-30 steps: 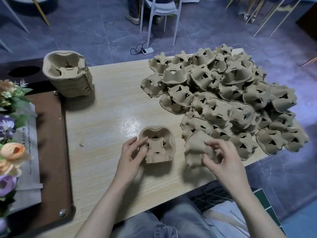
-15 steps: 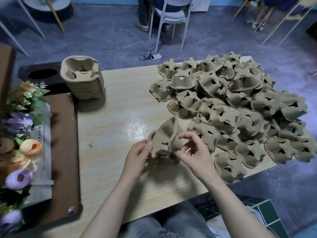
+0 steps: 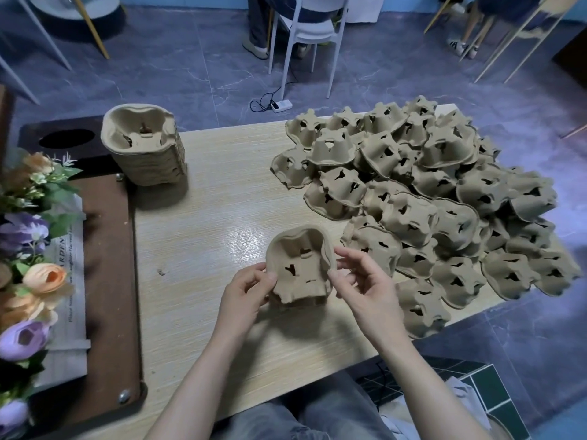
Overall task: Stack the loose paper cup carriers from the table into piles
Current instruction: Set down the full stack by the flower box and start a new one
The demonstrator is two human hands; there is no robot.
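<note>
Nearest the camera, both hands meet over the front of the wooden counter (image 3: pixel 203 236). The left hand (image 3: pixel 244 296) pinches the left rim of a paper cup carrier (image 3: pixel 300 265), thumb on the inside face, the other fingers curled behind it. The right hand (image 3: pixel 365 287) comes in from the other side, fingers spread and lightly bent, thumb tip touching the carrier's right rim. The carrier is tilted up, hollow side toward the camera, its bottom edge sitting on what looks like another carrier or two on the counter; how many, I cannot tell. Just right of the hands sprawls the heap of loose carriers (image 3: pixel 428 198), mostly upside down, overlapping, reaching the right and far edges. Farther back on the left stands a neat finished stack (image 3: pixel 144 147), open side up. At the left edge, artificial flowers (image 3: pixel 28 242) sit beside a brown board (image 3: pixel 111 281). Beyond, a white chair (image 3: pixel 313 33) stands on the grey floor.
</note>
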